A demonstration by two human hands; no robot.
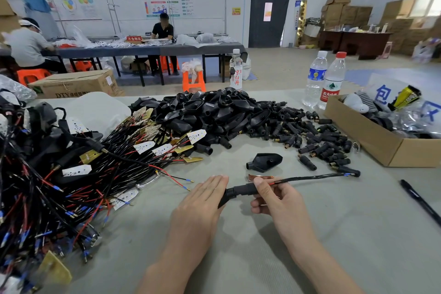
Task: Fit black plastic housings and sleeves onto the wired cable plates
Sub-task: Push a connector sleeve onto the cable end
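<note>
My right hand (pixel 276 196) pinches a black housing (pixel 238 192) where a wired cable (pixel 310 178) leaves it and trails off to the right. My left hand (pixel 202 200) lies flat with straight fingers against the housing's wide end, hiding most of that end. A loose black housing (pixel 263 162) lies on the table just beyond my hands. A large pile of black housings (pixel 214 110) sits further back. Small black sleeves (pixel 317 141) are scattered to its right. A tangle of wired cable plates (pixel 71 174) fills the left.
A cardboard box (pixel 381 141) with bagged parts stands at the right. Three water bottles (pixel 331 81) stand behind the pile. A black pen (pixel 420 200) lies at the right edge. Two people sit at a far table (pixel 143 49). A small copper plate (pixel 256 177) lies beyond my right hand.
</note>
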